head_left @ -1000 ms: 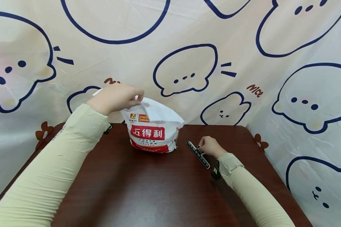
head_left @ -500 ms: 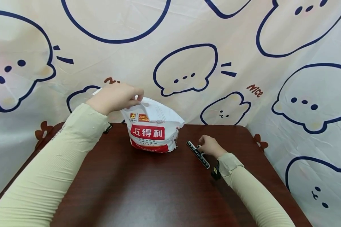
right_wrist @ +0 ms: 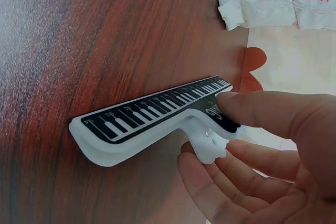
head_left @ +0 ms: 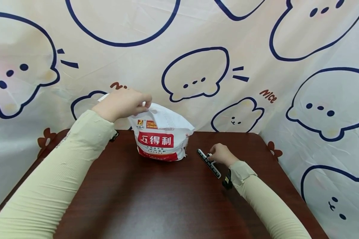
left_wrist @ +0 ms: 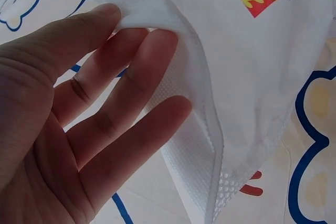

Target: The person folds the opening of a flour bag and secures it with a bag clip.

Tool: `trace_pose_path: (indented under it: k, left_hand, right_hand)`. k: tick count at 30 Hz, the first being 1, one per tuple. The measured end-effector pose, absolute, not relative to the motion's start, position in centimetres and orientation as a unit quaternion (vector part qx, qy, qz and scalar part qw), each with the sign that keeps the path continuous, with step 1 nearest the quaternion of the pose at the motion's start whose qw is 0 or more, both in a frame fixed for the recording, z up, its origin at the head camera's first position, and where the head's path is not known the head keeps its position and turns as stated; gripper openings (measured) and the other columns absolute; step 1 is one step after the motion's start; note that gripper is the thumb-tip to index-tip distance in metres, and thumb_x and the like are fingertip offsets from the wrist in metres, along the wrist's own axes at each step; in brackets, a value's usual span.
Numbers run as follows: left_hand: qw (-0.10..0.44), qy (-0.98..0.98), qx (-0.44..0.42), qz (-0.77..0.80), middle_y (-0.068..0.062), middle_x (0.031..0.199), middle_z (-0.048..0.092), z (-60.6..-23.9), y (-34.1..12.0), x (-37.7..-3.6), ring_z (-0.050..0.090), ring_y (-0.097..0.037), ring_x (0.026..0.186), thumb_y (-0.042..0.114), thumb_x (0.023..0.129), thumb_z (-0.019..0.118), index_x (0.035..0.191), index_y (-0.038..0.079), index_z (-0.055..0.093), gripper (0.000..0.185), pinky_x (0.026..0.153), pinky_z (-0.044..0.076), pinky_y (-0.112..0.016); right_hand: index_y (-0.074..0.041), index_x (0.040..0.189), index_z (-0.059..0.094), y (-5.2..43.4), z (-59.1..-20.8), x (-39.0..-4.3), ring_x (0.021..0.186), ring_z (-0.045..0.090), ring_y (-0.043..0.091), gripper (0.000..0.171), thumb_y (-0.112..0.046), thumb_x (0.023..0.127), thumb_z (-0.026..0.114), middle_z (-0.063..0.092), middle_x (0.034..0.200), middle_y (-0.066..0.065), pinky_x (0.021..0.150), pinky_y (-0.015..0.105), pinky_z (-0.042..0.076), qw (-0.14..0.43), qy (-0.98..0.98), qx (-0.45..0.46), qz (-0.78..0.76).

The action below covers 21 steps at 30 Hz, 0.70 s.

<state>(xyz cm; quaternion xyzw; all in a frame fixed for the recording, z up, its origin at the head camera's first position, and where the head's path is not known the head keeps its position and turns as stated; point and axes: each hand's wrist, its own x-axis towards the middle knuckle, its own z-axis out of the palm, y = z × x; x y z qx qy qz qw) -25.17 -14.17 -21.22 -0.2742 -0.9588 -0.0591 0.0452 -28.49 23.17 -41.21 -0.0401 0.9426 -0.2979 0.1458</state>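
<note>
Your left hand (head_left: 121,103) pinches the crimped top edge of the white flour bag (head_left: 161,137), holding it upright at the back of the dark wooden surface (head_left: 155,199). Just right of the bag, your right hand (head_left: 222,154) grips the handle of a piano-key sealing clip (head_left: 208,162), lifting one end clear.

left grip (head_left: 122,103) raised, pinching; right grip (head_left: 220,154) low, pinching
</note>
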Motion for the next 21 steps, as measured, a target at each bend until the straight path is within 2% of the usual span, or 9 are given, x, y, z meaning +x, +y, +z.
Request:
trace_pose_path:
  k: [4, 7, 21]
  left_hand:
    - [0.045, -0.959, -0.273, -0.06, -0.01, 0.093, 0.07, -21.31, -14.23, -25.1, 0.064, -0.026, 0.079, 0.013, 0.094, 0.071, 0.108, 0.009, 0.065, 0.015, 0.073, 0.059, -0.042]
    - [0.043, -0.959, -0.272, -0.059, -0.01, 0.093, 0.07, -21.32, -14.25, -25.15, 0.064, -0.026, 0.079, 0.014, 0.094, 0.071, 0.108, 0.01, 0.064, 0.016, 0.072, 0.059, -0.041]
    - [0.044, -0.959, -0.273, -0.057, -0.01, 0.093, 0.069, -21.53, -14.33, -25.29, 0.064, -0.026, 0.081, 0.014, 0.095, 0.071, 0.108, 0.01, 0.064, 0.015, 0.074, 0.058, -0.041]
  right_hand:
    - [0.006, 0.094, 0.07, 23.04, -41.06, -28.23, 0.077, 0.068, 0.022, 0.015, -0.005, 0.086, 0.076, 0.069, 0.097, 0.015, 0.071, 0.039, 0.06, 0.142, 0.943, -0.042, -0.299]
    - [0.003, 0.083, 0.071, 22.94, -40.84, -28.1, 0.072, 0.067, 0.021, 0.01, -0.005, 0.087, 0.076, 0.069, 0.087, 0.011, 0.07, 0.04, 0.061, 0.14, 0.942, -0.046, -0.301]
    - [0.004, 0.091, 0.074, 22.51, -40.95, -28.12, 0.077, 0.069, 0.022, 0.011, -0.006, 0.086, 0.077, 0.07, 0.101, 0.017, 0.071, 0.039, 0.061, 0.146, 0.937, -0.054, -0.314]
